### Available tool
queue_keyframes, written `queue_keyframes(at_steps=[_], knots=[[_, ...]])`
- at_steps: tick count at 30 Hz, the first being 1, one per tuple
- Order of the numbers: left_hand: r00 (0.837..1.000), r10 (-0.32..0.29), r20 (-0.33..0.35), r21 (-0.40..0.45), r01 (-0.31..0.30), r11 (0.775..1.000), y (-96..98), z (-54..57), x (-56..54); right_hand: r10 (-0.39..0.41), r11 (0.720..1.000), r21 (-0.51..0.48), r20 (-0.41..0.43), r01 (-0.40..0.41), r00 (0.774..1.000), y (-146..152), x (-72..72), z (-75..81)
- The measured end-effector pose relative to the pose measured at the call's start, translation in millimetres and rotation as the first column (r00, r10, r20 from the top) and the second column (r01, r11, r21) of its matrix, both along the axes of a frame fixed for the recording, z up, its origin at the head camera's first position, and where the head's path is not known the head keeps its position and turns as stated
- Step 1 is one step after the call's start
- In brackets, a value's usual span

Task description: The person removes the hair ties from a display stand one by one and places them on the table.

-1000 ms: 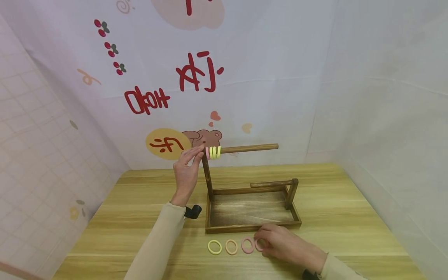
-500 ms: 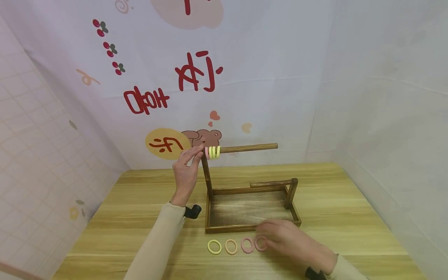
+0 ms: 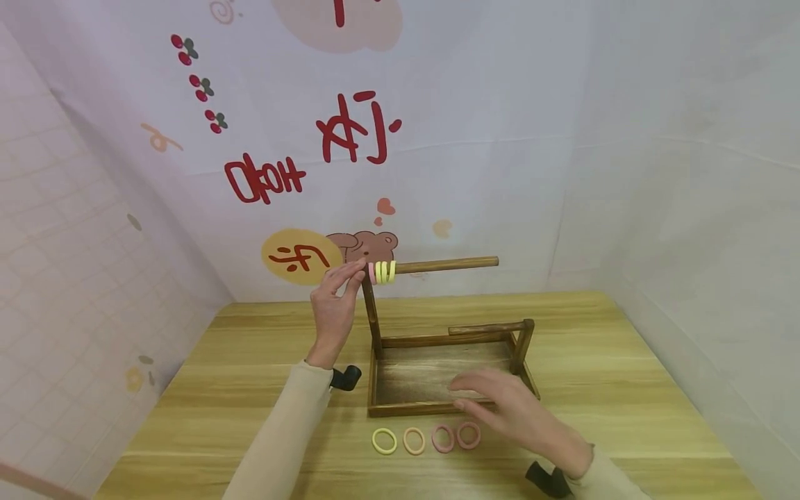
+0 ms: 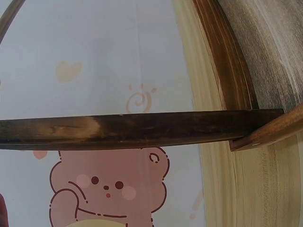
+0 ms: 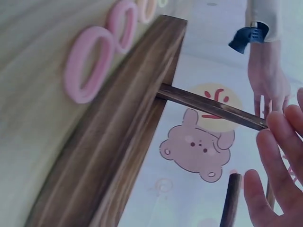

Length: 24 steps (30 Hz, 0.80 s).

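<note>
My left hand (image 3: pixel 331 312) pinches the top of the tall post (image 3: pixel 373 323) of a brown wooden stand, thumb and fingertips at the corner where the upper rod (image 3: pixel 450 265) begins. On that rod, right beside the fingertips, hang a pink ring (image 3: pixel 371 273) and several yellow rings (image 3: pixel 384 272). My right hand (image 3: pixel 519 417) is held over the front right edge of the tray base, fingers spread and holding nothing. Below it on the table lie two pink rings (image 3: pixel 459 436), then an orange ring (image 3: pixel 405 442) and a yellow ring (image 3: pixel 373 442), in a row.
The tray base (image 3: pixel 437 408) of the stand has a low rim. A shorter rod (image 3: pixel 484 328) on a short post (image 3: pixel 521 347) stands at its right end. A printed cloth wall (image 3: pixel 487 139) rises behind the wooden table (image 3: pixel 600 361).
My right hand has let go of the rightmost pink ring and lifted up and away over the tray's front edge. That ring stays on the table. The left hand keeps its place.
</note>
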<state>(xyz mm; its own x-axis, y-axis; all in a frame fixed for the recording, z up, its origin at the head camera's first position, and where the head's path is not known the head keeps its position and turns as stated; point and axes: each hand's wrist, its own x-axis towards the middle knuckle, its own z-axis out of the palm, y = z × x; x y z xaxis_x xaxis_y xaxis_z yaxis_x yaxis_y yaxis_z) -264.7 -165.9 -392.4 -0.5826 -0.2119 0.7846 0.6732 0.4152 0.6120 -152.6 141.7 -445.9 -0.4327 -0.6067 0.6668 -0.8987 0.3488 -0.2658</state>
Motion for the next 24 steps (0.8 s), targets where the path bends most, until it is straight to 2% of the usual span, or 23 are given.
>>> queue_keyframes(at_steps=[13,19,24], knots=[[1.0,-0.027,0.005,-0.017,0.027,0.999,-3.4,0.5,0.5,0.006,0.984,-0.177,-0.074,-0.018,0.997,-23,-21.6,30.4],[0.999,-0.024,0.024,-0.012,0.025,1.0,-3.6,0.5,0.9,0.027,0.972,-0.228,-0.13,-0.056,0.991,-35,-30.9,44.2],[1.0,-0.027,0.013,-0.003,0.027,1.0,-2.9,-0.6,-0.4,0.0,0.966,-0.256,-0.149,-0.038,0.989,-43,-39.5,53.8]])
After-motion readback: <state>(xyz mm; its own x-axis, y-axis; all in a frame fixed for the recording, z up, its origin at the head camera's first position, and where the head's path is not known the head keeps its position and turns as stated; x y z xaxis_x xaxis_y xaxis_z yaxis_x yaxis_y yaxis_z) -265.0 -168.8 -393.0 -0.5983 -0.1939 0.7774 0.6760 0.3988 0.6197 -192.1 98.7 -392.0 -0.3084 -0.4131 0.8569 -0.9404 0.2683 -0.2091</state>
